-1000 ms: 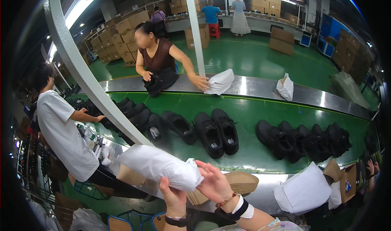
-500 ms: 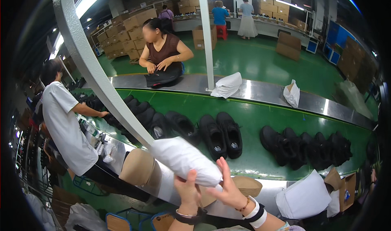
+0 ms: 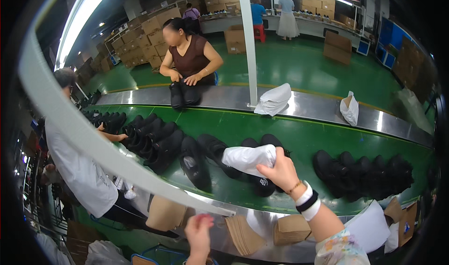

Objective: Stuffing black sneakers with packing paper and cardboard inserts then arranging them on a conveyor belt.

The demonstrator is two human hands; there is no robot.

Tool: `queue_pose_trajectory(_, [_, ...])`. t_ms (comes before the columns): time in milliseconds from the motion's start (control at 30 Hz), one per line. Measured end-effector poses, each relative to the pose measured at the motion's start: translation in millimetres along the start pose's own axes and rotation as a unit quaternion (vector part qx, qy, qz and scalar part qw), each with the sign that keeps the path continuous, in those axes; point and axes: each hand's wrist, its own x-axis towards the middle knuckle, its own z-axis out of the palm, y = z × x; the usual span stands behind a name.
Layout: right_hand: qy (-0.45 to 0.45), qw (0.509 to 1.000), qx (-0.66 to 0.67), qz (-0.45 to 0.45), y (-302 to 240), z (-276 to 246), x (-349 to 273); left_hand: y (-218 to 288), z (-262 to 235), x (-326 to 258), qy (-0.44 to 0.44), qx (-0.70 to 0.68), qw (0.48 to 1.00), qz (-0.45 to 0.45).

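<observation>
My right hand (image 3: 280, 171) grips one end of a white, paper-like wad (image 3: 249, 159), thumb below and fingers above. The wad hangs over a pair of black shoes (image 3: 264, 186) on the green belt and hides part of them. Left of that pair are a single black shoe (image 3: 214, 149) and another black shoe (image 3: 194, 164) with something pale inside. Low in the picture, my left hand (image 3: 199, 232) is slightly blurred, its fingers loosely bent and nothing seen in them. It is beside a stack of brown paper sheets (image 3: 244, 234) on the metal ledge.
A white curved post (image 3: 93, 134) crosses the left side. Several black shoes (image 3: 362, 174) stand at the right. More brown sheets (image 3: 292, 230) and white sheets (image 3: 369, 230) lie on the near ledge. Across the belt, a person (image 3: 189, 54) handles black shoes; another (image 3: 77, 162) reaches in at the left.
Both hands were on the white wad; now only my right hand holds it, farther out over the shoes. My left hand has come off and moved down-left. The person opposite has turned the shoes upright.
</observation>
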Motion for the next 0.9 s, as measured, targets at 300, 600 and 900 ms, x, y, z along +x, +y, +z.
queue_pose_trajectory(300, [-0.111, 0.986, -0.122, 0.014, -9, 109, 68, -46, 80, 247, -0.074, 0.332, 0.885, 0.318])
queue_pose_trajectory(600, [-0.075, 0.985, -0.140, -0.066, -3, 167, 47, -83, 99, 329, -0.164, 0.401, 0.862, 0.264])
queue_pose_trajectory(900, [-0.120, 0.984, -0.062, -0.115, 25, 183, 26, -69, 99, 335, -0.173, 0.422, 0.873, 0.173])
